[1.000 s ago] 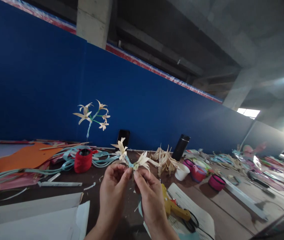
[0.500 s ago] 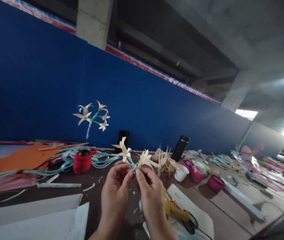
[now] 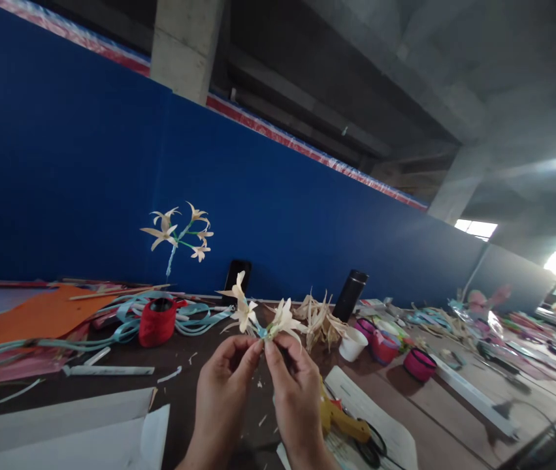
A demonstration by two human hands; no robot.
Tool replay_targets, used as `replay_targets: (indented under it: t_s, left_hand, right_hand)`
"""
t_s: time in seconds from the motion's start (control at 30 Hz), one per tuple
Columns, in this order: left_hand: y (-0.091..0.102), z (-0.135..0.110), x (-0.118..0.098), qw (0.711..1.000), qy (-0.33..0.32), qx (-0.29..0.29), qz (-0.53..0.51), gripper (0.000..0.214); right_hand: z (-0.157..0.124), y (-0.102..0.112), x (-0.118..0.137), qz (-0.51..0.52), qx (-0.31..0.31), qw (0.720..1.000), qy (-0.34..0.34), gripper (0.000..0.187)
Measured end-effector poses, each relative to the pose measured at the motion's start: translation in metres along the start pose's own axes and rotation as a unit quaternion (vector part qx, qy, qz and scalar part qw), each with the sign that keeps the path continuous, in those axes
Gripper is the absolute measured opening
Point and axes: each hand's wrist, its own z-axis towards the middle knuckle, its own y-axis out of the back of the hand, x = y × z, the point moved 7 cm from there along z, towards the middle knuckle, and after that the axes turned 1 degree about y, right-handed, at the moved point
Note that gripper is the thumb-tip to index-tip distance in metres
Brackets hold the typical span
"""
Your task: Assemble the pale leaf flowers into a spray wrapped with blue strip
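Observation:
My left hand (image 3: 226,385) and my right hand (image 3: 293,385) meet over the middle of the table, thumbs side by side. Between their pinched fingertips is a spray of cream artificial flowers. One flower (image 3: 244,310) rises on the left, above my left fingers. Another flower (image 3: 285,318) leans right, above my right fingers. A bit of light blue wrapping shows where the stems join; the rest of the stems is hidden by my fingers. Behind, a finished-looking branch of similar flowers (image 3: 176,235) stands upright in a red spool (image 3: 157,323).
A yellow glue gun (image 3: 346,424) lies on paper by my right wrist. Dried husks (image 3: 321,320), a white cup (image 3: 353,344), a black bottle (image 3: 351,296) and thread rolls (image 3: 419,364) stand to the right. White card (image 3: 62,431) and orange paper (image 3: 37,313) lie left.
Both hands keep their pinch and sit slightly lower in the picture. The left flower has tilted a little, and the view has shifted slightly.

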Motion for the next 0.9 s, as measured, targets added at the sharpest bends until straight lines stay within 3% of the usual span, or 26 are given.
replay_targets:
  t_s: [0.37, 0.7, 0.9]
  left_hand:
    - [-0.003, -0.0033, -0.0077, 0.999, -0.029, 0.009, -0.02, 0.017]
    - [-0.0034, -0.0043, -0.0052, 0.999, -0.022, 0.015, -0.034, 0.018]
    - [-0.002, -0.0043, -0.0059, 0.999, -0.018, 0.018, -0.031, 0.018]
  right_hand:
    - [-0.0015, -0.0024, 0.0045, 0.048, 0.036, 0.998, -0.008, 0.023]
    - [-0.0047, 0.0004, 0.0017, 0.08, 0.023, 0.997, -0.001, 0.024]
    - [-0.001, -0.0017, 0.0058, 0.037, 0.027, 0.999, -0.002, 0.019]
